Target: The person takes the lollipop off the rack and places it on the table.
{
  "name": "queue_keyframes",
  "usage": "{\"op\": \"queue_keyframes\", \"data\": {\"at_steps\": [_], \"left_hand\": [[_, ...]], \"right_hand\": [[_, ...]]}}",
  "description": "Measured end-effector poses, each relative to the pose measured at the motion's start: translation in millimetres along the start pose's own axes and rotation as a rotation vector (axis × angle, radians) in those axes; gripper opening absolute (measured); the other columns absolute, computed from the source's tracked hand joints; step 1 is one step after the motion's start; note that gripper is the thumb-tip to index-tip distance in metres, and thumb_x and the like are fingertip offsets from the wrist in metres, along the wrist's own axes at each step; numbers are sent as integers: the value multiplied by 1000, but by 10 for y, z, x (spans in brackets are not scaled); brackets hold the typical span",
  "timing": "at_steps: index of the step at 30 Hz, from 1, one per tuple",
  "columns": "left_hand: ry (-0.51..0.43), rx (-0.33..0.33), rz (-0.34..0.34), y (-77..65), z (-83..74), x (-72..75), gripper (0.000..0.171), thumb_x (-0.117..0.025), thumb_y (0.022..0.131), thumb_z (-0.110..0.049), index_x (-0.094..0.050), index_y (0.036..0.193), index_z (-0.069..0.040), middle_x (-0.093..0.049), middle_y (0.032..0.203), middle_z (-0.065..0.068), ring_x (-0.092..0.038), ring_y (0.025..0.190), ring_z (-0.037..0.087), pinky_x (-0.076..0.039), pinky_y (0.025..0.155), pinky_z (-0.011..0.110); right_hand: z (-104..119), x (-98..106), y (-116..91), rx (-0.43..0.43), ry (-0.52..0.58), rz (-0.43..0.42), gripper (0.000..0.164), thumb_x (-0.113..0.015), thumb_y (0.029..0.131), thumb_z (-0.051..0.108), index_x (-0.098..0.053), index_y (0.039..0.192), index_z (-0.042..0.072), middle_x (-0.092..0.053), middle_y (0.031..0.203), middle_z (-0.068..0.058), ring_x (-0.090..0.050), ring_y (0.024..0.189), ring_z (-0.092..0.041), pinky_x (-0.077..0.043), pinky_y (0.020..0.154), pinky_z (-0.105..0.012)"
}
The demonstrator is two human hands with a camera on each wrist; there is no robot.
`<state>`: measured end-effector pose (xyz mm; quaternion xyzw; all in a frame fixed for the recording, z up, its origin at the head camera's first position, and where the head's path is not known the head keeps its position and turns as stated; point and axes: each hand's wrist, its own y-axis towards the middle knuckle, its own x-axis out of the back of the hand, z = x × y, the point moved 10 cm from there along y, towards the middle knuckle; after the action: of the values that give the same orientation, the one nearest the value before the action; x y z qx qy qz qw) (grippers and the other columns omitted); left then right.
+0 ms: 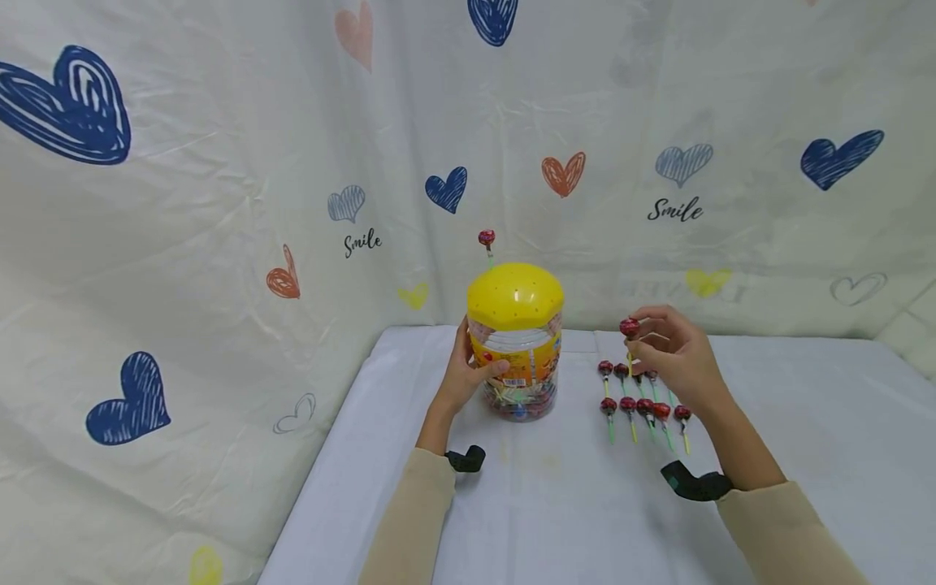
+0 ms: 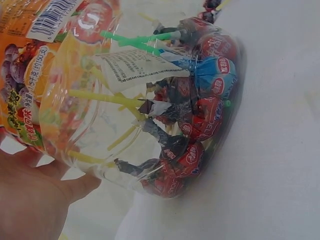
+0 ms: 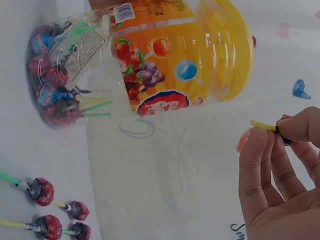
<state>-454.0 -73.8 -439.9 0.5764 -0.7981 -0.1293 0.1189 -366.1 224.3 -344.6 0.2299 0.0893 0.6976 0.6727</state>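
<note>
A clear plastic candy jar [image 1: 521,357] with a yellow lid [image 1: 515,296] and an orange label stands on the cloth. My left hand [image 1: 464,370] grips its left side, thumb across the front and the other fingers round behind. Wrapped lollipops [image 2: 200,115] lie at the bottom of the jar, their sticks pointing up. Right of the jar, my right hand [image 1: 673,353] pinches a red-wrapped lollipop [image 1: 629,327] above the table; its yellow stick [image 3: 263,125] shows between thumb and fingers. Another red lollipop [image 1: 487,237] pokes up behind the lid, its lower stick hidden.
Below the right hand, several lollipops lie in two rows, a back row [image 1: 605,368] partly covered by the hand and a front row [image 1: 627,405]. White cloth covers the table [image 1: 541,504]. A white curtain [image 1: 621,106] printed with hearts hangs behind and at the left.
</note>
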Motion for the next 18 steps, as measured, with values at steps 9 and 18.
{"op": "queue_keyframes", "data": {"at_steps": [9, 18], "left_hand": [[6, -4, 10, -5, -10, -31, 97, -82, 86, -40, -16, 157, -53, -46, 152, -3, -44, 140, 25, -42, 118, 54], [1, -6, -6, -6, -31, -9, 94, -81, 88, -36, -18, 156, -52, -46, 152, -5, -44, 141, 23, -40, 119, 54]], "right_hand": [[-201, 317, -229, 23, 176, -42, 36, -63, 95, -8, -60, 129, 5, -67, 96, 0, -69, 74, -14, -62, 61, -26], [-308, 575, -274, 19, 168, -84, 35, -63, 95, -9, -57, 129, -1, -67, 99, -1, -70, 80, -9, -62, 60, -25]]}}
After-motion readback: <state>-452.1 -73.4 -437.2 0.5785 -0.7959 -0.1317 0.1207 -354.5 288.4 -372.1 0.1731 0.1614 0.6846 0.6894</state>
